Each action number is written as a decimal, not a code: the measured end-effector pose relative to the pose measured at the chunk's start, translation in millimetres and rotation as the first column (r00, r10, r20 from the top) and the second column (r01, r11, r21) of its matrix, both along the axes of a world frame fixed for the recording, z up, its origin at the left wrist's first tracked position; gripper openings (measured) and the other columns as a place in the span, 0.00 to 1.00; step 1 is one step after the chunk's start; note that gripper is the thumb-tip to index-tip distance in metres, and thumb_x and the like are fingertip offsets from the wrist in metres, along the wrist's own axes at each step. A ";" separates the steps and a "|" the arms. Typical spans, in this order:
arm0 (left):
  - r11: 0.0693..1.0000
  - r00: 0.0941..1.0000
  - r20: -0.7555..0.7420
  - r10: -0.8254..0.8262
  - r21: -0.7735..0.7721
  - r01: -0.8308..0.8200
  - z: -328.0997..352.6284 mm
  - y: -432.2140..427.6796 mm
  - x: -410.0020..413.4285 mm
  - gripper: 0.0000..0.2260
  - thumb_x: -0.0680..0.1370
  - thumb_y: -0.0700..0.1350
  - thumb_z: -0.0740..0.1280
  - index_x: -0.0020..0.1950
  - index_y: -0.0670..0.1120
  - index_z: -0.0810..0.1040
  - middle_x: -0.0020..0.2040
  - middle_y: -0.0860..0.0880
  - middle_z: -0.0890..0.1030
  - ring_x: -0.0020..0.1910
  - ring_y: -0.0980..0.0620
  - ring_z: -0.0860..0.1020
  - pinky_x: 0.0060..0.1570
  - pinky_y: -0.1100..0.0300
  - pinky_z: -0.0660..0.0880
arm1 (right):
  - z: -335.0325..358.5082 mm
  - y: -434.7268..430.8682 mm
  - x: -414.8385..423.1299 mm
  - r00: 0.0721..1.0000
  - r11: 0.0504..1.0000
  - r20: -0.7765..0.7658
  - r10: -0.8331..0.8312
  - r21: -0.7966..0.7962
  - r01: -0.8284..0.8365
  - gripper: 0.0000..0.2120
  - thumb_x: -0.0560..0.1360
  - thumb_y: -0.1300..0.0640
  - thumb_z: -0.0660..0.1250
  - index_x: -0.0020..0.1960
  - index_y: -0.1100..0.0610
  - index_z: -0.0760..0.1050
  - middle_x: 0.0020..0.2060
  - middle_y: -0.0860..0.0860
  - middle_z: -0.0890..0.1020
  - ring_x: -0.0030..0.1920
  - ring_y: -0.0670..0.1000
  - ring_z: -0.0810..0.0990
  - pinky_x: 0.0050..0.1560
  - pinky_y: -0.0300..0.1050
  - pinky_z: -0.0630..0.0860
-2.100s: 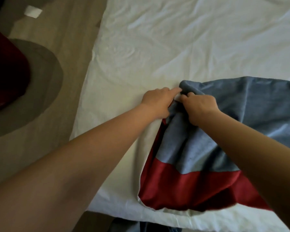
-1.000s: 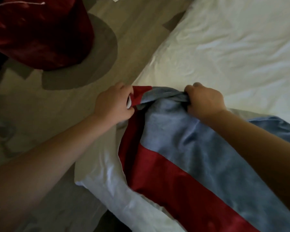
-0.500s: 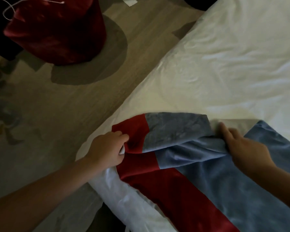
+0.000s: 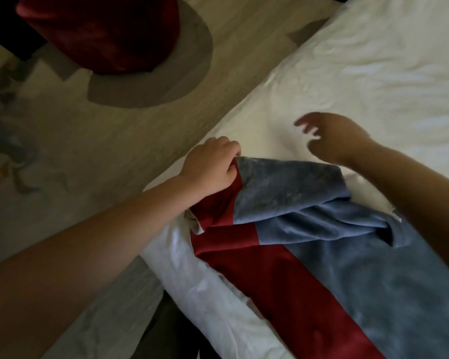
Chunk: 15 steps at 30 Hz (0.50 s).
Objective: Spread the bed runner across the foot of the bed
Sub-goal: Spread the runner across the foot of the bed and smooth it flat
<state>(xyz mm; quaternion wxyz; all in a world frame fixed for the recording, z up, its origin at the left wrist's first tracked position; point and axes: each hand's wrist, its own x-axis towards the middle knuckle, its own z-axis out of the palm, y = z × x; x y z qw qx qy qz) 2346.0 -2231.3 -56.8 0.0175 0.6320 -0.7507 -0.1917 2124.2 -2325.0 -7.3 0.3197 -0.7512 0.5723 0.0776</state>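
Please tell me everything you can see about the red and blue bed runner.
The red and blue-grey bed runner looks like soft, velvety cloth, with a red band beside a wider blue-grey band running lengthwise. It lies on the white sheet at the bed's corner. Its end is folded back and bunched; a pale lining shows at the edges. The left hand grips its end where red meets blue. The right hand hovers open beyond it.

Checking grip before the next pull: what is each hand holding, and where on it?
The left hand grips the bed runner at the end corner of its red band. The right hand holds nothing.
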 end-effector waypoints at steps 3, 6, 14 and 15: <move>0.981 0.999 0.042 -0.010 0.194 0.002 -7.1 -4.6 -8.2 0.18 0.70 0.45 0.66 0.59 0.47 0.71 0.54 0.47 0.75 0.52 0.45 0.75 0.44 0.50 0.76 | -18.1 13.1 40.8 0.976 0.976 -0.065 0.209 0.080 -0.203 0.17 0.75 0.60 0.63 0.62 0.49 0.74 0.56 0.51 0.78 0.57 0.54 0.76 0.58 0.47 0.72; 0.981 0.996 0.082 -0.039 0.192 0.023 -12.8 2.7 -9.0 0.18 0.69 0.45 0.68 0.58 0.48 0.72 0.52 0.47 0.75 0.49 0.45 0.76 0.41 0.52 0.74 | -42.1 31.2 64.9 0.887 0.900 -0.225 0.404 0.270 -0.342 0.11 0.75 0.54 0.63 0.57 0.49 0.74 0.54 0.51 0.78 0.53 0.55 0.76 0.53 0.50 0.73; 1.000 1.000 -0.028 0.009 0.008 -0.009 -1.7 3.6 17.3 0.10 0.71 0.37 0.62 0.49 0.44 0.80 0.47 0.46 0.78 0.44 0.45 0.78 0.42 0.50 0.76 | -48.3 42.1 57.6 0.854 0.937 -0.404 0.329 0.030 -0.347 0.17 0.77 0.53 0.62 0.65 0.52 0.69 0.56 0.56 0.75 0.57 0.58 0.74 0.49 0.51 0.72; 0.999 0.999 -0.040 0.017 -0.027 -0.018 4.4 0.8 21.4 0.10 0.71 0.36 0.62 0.48 0.43 0.80 0.47 0.46 0.78 0.44 0.44 0.78 0.42 0.50 0.76 | -45.2 39.8 57.8 0.851 0.938 -0.418 0.319 0.007 -0.348 0.13 0.77 0.53 0.61 0.61 0.53 0.72 0.56 0.56 0.74 0.57 0.58 0.73 0.49 0.51 0.71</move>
